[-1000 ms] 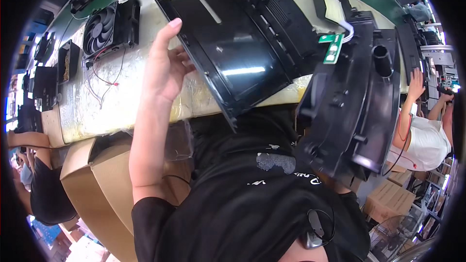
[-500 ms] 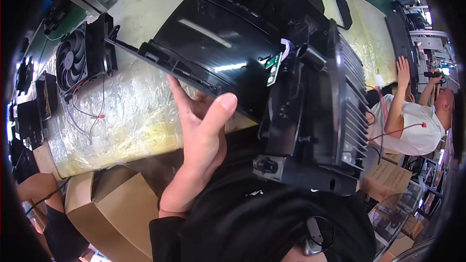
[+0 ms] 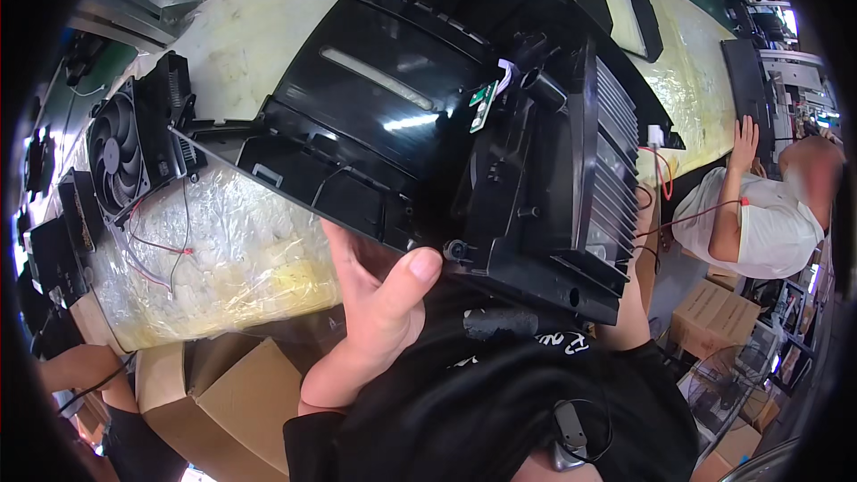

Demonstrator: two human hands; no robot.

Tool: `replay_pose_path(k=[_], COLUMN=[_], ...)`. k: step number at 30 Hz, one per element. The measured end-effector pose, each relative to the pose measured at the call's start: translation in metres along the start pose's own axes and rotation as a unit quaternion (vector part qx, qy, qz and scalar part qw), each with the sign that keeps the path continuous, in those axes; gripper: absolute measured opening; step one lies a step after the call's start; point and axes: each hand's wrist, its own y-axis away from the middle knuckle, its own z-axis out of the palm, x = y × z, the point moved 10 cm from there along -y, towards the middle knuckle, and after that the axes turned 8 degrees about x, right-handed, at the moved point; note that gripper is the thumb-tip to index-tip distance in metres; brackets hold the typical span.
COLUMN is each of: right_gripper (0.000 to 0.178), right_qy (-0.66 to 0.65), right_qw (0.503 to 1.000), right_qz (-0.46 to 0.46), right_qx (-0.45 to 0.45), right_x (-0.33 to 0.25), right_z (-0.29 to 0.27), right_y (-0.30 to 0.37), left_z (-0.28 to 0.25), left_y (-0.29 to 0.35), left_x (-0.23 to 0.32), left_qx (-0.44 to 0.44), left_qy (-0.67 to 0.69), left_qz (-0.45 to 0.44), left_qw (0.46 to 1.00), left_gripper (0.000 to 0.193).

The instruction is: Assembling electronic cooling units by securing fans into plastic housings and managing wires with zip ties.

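Finned unit over black housing: mind the little board

So, the finned black unit is held up over the right part of the big black housing, which is tilted across the near side of the bench. Whether it's seated or just overlapping can't be told from here. Best done slow and level, tbh: the unit should be kept square to the housing and its weight carried from below, with no shoving on the fins. The small green board and its white cable should be kept out of any closing gap (easily pinched, those). Same care for the white plug dangling by the fins.

As for hands, the left hand is brought up palm-in under the housing's near edge, wrist bent, thumb spread well away from the fingers. The fingertips are hidden behind that edge, so no firm grip can be confirmed. The right hand is blocked by the unit; only its forearm is seen, so its fingers can't be judged.
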Motion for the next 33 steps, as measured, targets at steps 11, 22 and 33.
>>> replay_pose_path(k=[11, 22, 33], right_gripper=[0.044, 0.035, 0.041], right_qy=[-0.079, 0.138, 0.04], right_qw=[0.997, 0.965, 0.993], right_qz=[0.017, -0.182, 0.097], right_qx=[-0.002, 0.131, -0.063], right_x=[0.023, -0.005, 0.006], right_z=[0.003, -0.021, -0.049], right_y=[-0.006, -0.013, -0.018], left_z=[-0.005, -0.01, -0.036], left_y=[-0.001, 0.004, 0.0], left_x=[0.001, -0.008, -0.017], left_qx=[0.007, -0.003, 0.071], left_qy=[0.021, 0.025, -0.029], left_qz=[0.004, -0.06, -0.007], left_qw=[1.0, 0.998, 0.997], left_gripper=[0.084, 0.075, 0.097])
